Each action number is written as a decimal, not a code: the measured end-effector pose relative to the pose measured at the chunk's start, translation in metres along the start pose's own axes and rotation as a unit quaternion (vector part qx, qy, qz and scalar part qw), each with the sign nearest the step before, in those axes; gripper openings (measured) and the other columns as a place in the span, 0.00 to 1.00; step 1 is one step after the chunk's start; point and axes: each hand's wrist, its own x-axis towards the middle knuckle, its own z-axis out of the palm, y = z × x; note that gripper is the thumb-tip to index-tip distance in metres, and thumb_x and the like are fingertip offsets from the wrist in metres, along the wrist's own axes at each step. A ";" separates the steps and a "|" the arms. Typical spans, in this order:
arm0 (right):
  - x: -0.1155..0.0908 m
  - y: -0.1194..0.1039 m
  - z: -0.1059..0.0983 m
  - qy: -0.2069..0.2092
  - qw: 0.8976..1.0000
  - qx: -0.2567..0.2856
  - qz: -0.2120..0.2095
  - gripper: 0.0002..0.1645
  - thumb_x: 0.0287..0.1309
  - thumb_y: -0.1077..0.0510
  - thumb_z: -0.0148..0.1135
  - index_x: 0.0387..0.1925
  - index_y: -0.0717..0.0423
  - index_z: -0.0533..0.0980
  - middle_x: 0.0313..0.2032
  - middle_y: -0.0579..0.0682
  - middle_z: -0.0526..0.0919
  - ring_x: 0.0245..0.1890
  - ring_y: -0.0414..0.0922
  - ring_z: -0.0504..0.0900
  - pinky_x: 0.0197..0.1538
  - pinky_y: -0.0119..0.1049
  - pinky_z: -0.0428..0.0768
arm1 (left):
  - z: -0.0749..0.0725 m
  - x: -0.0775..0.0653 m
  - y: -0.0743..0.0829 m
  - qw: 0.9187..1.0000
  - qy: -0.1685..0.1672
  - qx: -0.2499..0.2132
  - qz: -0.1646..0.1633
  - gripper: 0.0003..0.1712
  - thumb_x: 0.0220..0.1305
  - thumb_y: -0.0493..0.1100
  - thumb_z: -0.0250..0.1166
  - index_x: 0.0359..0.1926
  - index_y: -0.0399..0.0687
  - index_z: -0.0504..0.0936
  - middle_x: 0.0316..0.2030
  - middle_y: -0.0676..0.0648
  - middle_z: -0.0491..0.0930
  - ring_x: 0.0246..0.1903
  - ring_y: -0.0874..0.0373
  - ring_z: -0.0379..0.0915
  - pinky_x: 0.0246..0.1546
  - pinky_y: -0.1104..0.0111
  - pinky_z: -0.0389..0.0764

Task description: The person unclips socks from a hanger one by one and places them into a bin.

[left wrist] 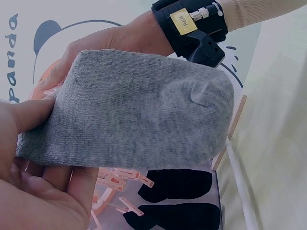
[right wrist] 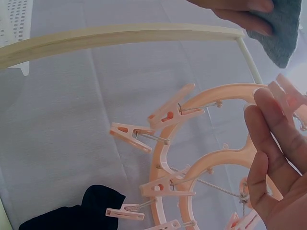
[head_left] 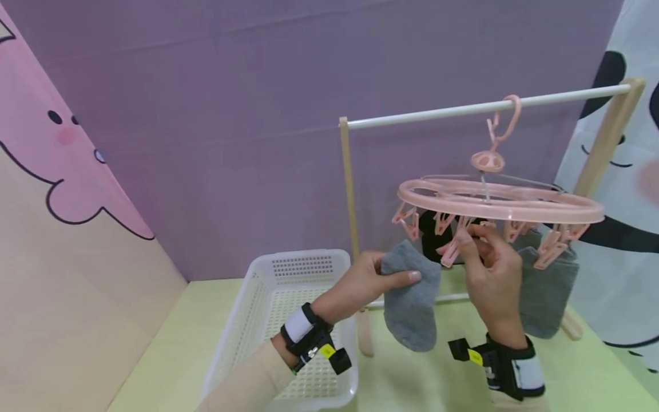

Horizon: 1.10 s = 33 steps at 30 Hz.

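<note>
My left hand [head_left: 360, 283] pinches a grey sock [head_left: 412, 315] near its cuff, thumb in front, with the toe hanging down. In the left wrist view the sock [left wrist: 144, 110] lies flat and wide across the picture. My right hand [head_left: 493, 274] is raised under the rim of a round pink clip hanger [head_left: 504, 213] and pinches one of its pink clothespins [head_left: 449, 253]. That clothespin is just right of the sock's upper edge. Another grey sock [head_left: 548, 297] hangs behind my right wrist. Two black socks [left wrist: 180, 185] hang from the hanger's other clips.
The hanger hooks over a white bar [head_left: 422, 116] between wooden posts [head_left: 348, 183]. A white perforated basket [head_left: 302, 268] stands on the pale yellow table to the left, beneath my left forearm. Several other clothespins [right wrist: 129, 135] dangle around the hanger's ring.
</note>
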 end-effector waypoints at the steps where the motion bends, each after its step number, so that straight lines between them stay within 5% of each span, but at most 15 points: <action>1: 0.000 0.000 0.000 0.002 1.000 0.003 0.001 0.08 0.74 0.67 0.58 0.47 0.58 0.82 0.28 0.27 0.88 0.11 0.32 0.69 0.15 0.32 0.51 | -0.001 -0.001 0.000 1.000 0.001 0.001 0.000 0.15 0.73 0.43 0.68 0.54 0.38 0.87 0.46 0.42 0.90 0.38 0.65 0.86 0.47 0.69 0.86; 5: 0.000 -0.001 0.002 0.004 1.000 0.010 0.005 0.08 0.73 0.67 0.59 0.48 0.64 0.82 0.25 0.31 0.88 0.25 0.29 0.85 0.22 0.25 0.65 | -0.007 -0.004 -0.002 1.000 0.001 0.004 0.007 0.15 0.73 0.43 0.68 0.55 0.40 0.86 0.45 0.44 0.90 0.38 0.64 0.86 0.46 0.68 0.86; 9: 0.001 -0.003 0.001 0.002 1.000 0.010 0.015 0.09 0.73 0.66 0.60 0.48 0.69 0.82 0.22 0.36 0.87 0.29 0.31 0.89 0.36 0.22 0.80 | -0.012 -0.009 -0.001 1.000 0.011 0.007 0.009 0.15 0.73 0.42 0.68 0.55 0.38 0.86 0.46 0.43 0.89 0.39 0.63 0.86 0.46 0.67 0.87; 23: 0.002 -0.008 0.001 -0.017 0.998 0.036 0.056 0.10 0.73 0.66 0.61 0.50 0.67 0.82 0.19 0.40 0.85 0.31 0.35 0.90 0.47 0.23 0.82 | -0.036 -0.033 0.007 0.998 0.007 0.059 -0.008 0.14 0.74 0.46 0.68 0.51 0.40 0.87 0.43 0.45 0.90 0.40 0.61 0.88 0.47 0.64 0.88; 25: 0.002 -0.008 0.001 -0.019 0.997 0.035 0.063 0.10 0.73 0.65 0.61 0.50 0.65 0.83 0.20 0.39 0.86 0.31 0.35 0.90 0.45 0.23 0.80 | -0.043 -0.036 0.004 0.998 0.011 0.059 -0.013 0.13 0.74 0.46 0.68 0.50 0.42 0.86 0.42 0.48 0.90 0.40 0.61 0.87 0.47 0.63 0.88; 29: 0.001 -0.009 0.001 -0.028 0.996 0.029 0.074 0.10 0.73 0.65 0.61 0.51 0.63 0.83 0.22 0.36 0.88 0.30 0.34 0.89 0.22 0.26 0.65 | -0.054 -0.043 -0.002 0.997 0.019 0.069 -0.022 0.13 0.74 0.48 0.68 0.49 0.44 0.85 0.40 0.53 0.87 0.42 0.61 0.86 0.47 0.64 0.87; 33: 0.001 -0.009 0.001 -0.031 0.996 0.016 0.083 0.09 0.73 0.64 0.62 0.50 0.62 0.83 0.24 0.33 0.89 0.29 0.32 0.89 0.15 0.33 0.51 | -0.062 -0.050 -0.007 0.996 0.030 0.078 -0.036 0.15 0.74 0.50 0.68 0.53 0.45 0.86 0.42 0.52 0.87 0.43 0.61 0.85 0.47 0.64 0.86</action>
